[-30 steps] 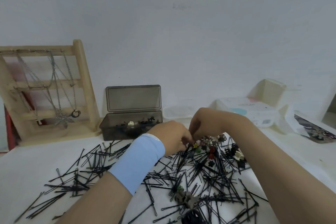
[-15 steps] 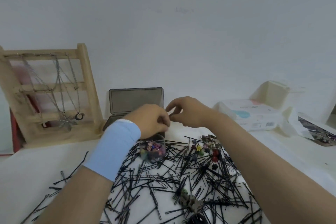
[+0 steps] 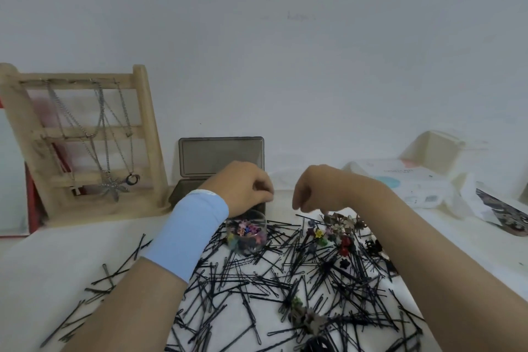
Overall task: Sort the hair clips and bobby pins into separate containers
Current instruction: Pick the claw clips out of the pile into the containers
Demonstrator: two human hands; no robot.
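Note:
Black bobby pins (image 3: 257, 280) lie scattered over the white table. Small flower-shaped hair clips (image 3: 334, 233) sit in a cluster among them at the right, and a few brown clips (image 3: 310, 320) lie near the front. A clear round container (image 3: 247, 234) holds several colourful mini clips. Behind it stands a dark box (image 3: 221, 157) with its lid raised. My left hand (image 3: 245, 188) hovers over the box's front edge with fingers closed; nothing shows in it. My right hand (image 3: 317, 191) hangs just above the flower clips, fingers loosely curled downward, holding nothing visible.
A wooden jewellery stand (image 3: 85, 140) with necklaces stands at the back left. A white wipes pack (image 3: 405, 180), a cream box (image 3: 431, 148) and a crumpled wrapper (image 3: 503, 214) lie at the back right. The wall is close behind.
Both hands rose from the flower-clip cluster towards the dark box. My right hand has since dropped back over the clips. The clear container has come into view below my left wrist.

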